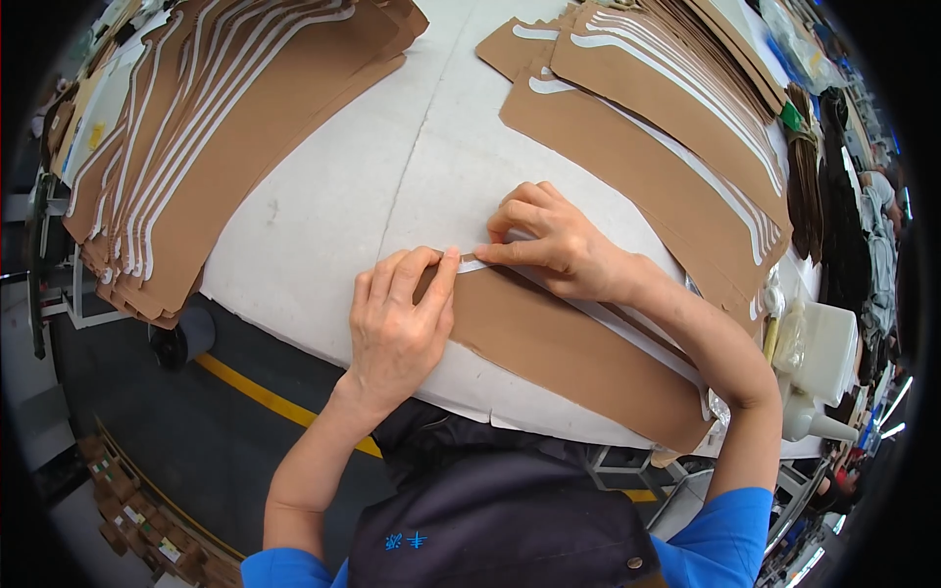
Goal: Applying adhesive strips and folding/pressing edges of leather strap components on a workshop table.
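A dark apron (500, 519) fronts the table (323, 216), where a brown panel (559, 367) lies; the left hand (400, 318) and right hand (564, 243) pinch its far edge, fingers (520, 254) close together. Light, even pressure should keep the white strip (627, 333) smooth.

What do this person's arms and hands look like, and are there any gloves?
No gloves: the left hand and right hand are bare, and so are the forearms. Short, bright blue sleeves stop above the elbows. A dark apron-like garment covers the front, with small light-blue markings and a round snap.
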Demonstrator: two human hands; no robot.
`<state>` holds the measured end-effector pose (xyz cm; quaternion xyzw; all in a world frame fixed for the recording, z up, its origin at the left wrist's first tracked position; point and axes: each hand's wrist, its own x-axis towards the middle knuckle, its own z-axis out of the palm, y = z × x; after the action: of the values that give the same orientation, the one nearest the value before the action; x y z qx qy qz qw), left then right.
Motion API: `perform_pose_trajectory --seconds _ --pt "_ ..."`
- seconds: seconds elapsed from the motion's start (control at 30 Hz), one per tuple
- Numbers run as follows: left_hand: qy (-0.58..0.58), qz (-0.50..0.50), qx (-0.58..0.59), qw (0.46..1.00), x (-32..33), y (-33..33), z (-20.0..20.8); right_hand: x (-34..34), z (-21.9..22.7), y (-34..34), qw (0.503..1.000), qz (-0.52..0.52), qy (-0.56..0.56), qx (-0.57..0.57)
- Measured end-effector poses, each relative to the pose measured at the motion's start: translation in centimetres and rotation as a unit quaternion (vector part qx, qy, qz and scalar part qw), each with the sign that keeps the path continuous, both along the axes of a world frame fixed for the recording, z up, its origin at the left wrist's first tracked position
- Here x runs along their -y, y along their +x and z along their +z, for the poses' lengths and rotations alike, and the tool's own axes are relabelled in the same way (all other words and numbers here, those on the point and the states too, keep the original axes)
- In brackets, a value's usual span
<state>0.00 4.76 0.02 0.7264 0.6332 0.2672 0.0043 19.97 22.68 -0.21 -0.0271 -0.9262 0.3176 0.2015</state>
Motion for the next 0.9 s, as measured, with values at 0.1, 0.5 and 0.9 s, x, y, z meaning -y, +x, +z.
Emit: perform_pose_trajectory --seconds 0.1,0.5,0.9 --pt "0.0 -0.001 -0.009 1.0 -0.3 -0.4 0.1 0.3 0.0 -0.7 0.998 0.006 0.06 0.003" --pt "-0.008 0.029 0.092 0.995 -1.9 -1.9 0.8 5.1 3.3 2.9 0.988 -0.146 -0.036 0.025" --pt "-0.271 -0.026 0.093 0.958 -4.1 -15.3 6.6 15.8 7.0 28.3 0.79 -0.599 -0.022 0.13"
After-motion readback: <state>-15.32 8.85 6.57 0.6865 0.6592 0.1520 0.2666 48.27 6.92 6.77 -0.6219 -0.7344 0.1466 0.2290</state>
